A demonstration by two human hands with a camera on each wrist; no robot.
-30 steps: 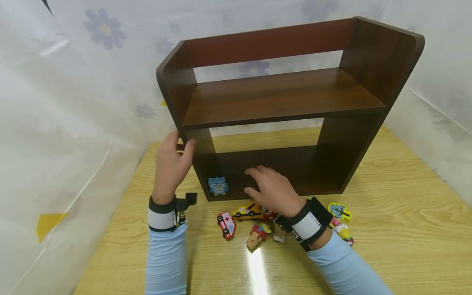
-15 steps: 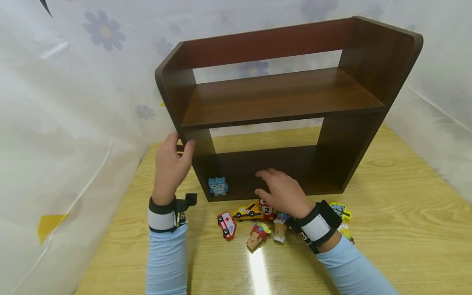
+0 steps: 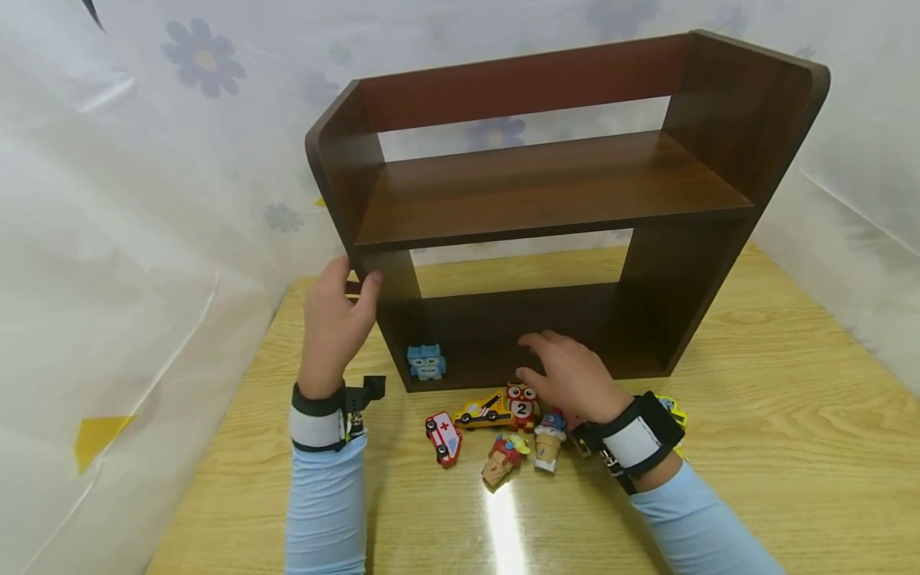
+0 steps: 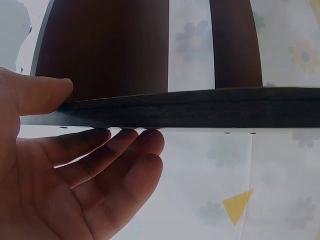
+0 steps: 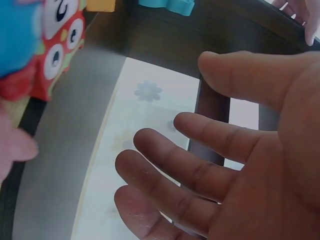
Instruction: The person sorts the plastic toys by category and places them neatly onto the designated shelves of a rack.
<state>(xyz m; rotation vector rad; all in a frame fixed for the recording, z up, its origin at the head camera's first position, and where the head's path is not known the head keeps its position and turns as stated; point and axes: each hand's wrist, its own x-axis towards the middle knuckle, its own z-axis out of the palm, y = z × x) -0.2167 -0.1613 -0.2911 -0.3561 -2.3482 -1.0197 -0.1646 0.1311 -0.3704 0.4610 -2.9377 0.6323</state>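
My left hand grips the left side panel of a dark brown wooden shelf unit. In the left wrist view the thumb lies on one face of that panel and the fingertips on the other. My right hand, fingers relaxed and holding nothing, hovers before the lower compartment. A blue owl toy stands in that compartment's left corner. Just left of and below the right hand are a red owl toy marked 2 and a yellow tow truck toy.
On the wooden table before the shelf lie an ambulance toy, an ice-cream-cone toy with red top and another cone toy. My right wrist partly hides a yellow-edged tree toy. A flowered sheet hangs behind.
My right hand has moved to the right along the front of the lower compartment, uncovering the red owl and the second cone toy. The left hand stays on the side panel.
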